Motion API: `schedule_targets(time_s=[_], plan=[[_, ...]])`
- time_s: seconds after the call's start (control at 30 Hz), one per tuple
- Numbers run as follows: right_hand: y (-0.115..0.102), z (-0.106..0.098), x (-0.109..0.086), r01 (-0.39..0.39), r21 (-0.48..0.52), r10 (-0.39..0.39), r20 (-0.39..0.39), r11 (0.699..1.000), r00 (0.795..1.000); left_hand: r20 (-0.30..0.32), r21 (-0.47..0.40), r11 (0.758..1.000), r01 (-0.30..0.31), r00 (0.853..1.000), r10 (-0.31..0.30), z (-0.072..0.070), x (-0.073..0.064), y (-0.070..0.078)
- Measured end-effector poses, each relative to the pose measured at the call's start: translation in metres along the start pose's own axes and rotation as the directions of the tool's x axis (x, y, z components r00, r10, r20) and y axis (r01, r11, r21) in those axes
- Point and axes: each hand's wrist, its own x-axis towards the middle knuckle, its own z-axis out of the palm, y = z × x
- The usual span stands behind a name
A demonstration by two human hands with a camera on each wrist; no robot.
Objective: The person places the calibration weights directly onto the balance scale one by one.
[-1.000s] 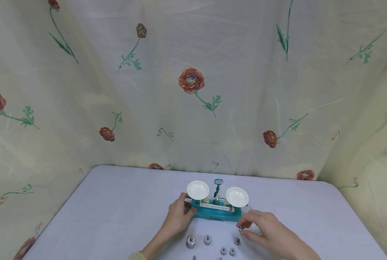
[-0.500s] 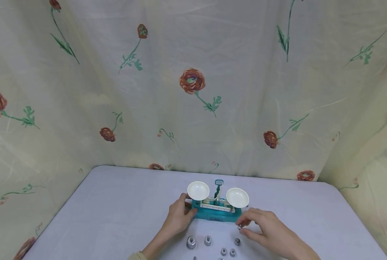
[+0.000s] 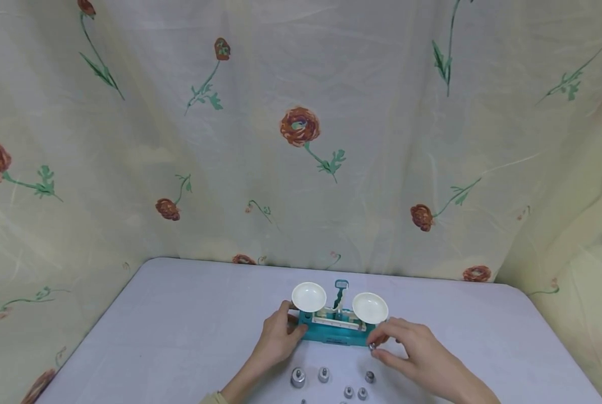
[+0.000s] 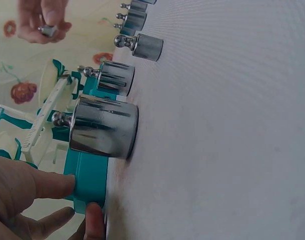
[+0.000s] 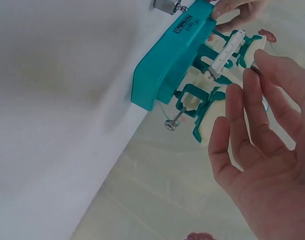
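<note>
A teal two-pan balance (image 3: 331,335) stands upright on the table. Its left pan (image 3: 308,297) and right pan (image 3: 370,308) are white and hold nothing. My left hand (image 3: 279,336) grips the left end of the base, thumb in front. Between thumb and fingertips, my right hand (image 3: 419,353) pinches a small metal weight (image 4: 47,31) off the table, near the base's front right corner. In the right wrist view, the fingers (image 5: 250,120) mostly hide that weight.
Several knobbed metal weights stand in front of the balance, among them a large one (image 3: 298,377), a medium one (image 3: 323,375) and a small one (image 3: 370,376). A flowered curtain (image 3: 301,196) hangs behind the pale table (image 3: 200,325).
My right hand has moved slightly forward and up, bringing the pinched weight nearer the balance. The left hand keeps its grip on the base.
</note>
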Motion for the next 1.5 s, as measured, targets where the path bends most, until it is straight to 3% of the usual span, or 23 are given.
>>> schedule_targets(time_s=[0.33,0.67,0.9,1.3,1.5], plan=[[-0.007,0.0,0.005,-0.068,-0.034,0.065,-0.098,0.997,0.993,0.004,0.004,1.0,0.009,1.0,-0.009,0.0,0.001,0.001],[-0.004,0.001,0.012,-0.02,-0.073,0.005,-0.189,0.997,0.982,-0.007,-0.005,1.0,0.008,1.0,-0.008,-0.001,0.001,-0.002],[-0.005,0.003,0.016,-0.067,-0.079,0.047,-0.229,0.995,0.972,-0.002,-0.015,1.0,0.016,1.0,-0.016,0.0,0.0,-0.002],[-0.003,0.007,0.027,-0.104,-0.158,0.055,-0.29,0.982,0.955,-0.007,-0.025,1.0,-0.004,1.0,0.004,0.0,0.001,-0.003],[-0.001,0.01,0.032,-0.078,-0.18,0.019,-0.306,0.98,0.952,-0.011,-0.027,1.0,-0.005,1.0,0.005,0.0,0.001,-0.004]])
